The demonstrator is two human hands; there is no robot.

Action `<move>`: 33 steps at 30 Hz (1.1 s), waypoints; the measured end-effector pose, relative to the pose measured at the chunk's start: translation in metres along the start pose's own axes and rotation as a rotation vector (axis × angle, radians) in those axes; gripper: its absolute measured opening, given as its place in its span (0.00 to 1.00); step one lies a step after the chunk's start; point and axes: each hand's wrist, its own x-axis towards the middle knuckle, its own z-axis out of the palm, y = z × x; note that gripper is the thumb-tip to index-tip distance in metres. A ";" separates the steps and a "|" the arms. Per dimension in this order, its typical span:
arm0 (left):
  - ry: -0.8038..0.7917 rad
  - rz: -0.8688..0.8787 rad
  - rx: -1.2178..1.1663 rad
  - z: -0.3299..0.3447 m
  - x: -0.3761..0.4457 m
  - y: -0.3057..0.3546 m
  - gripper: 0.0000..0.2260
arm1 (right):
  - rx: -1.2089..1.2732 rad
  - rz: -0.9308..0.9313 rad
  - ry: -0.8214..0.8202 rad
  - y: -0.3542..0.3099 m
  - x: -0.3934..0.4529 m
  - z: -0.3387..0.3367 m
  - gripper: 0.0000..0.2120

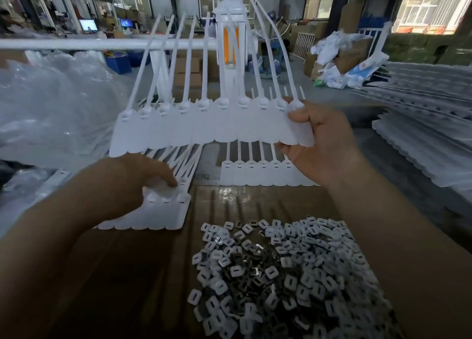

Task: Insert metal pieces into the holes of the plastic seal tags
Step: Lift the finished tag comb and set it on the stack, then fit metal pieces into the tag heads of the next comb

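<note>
1. The right hand was up off the table, thumb and fingers pinching the right end of a raised strip of white seal tags, its long tails fanning away upward.
2. The left hand was down low, fingers pressing on a second strip of tags lying flat on the brown cardboard surface.
3. The two hands were well apart, each on its own strip.
4. A third strip lay flat between the hands, further back.
5. Near the camera, a heap of metal pieces, mixed with small white slotted caps, sat on the cardboard just beside the right forearm.
6. Stacks of more strips rested off to the right.
</note>
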 end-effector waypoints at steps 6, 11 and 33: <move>-0.062 -0.166 -0.070 -0.005 0.000 -0.022 0.29 | -0.285 0.059 0.110 -0.014 0.002 -0.013 0.11; 0.629 -0.116 0.013 0.024 0.017 0.019 0.38 | -0.576 0.156 0.236 -0.027 0.002 -0.031 0.16; -0.019 0.241 -0.095 0.072 0.036 0.045 0.29 | -2.152 0.333 0.166 -0.024 -0.014 -0.042 0.12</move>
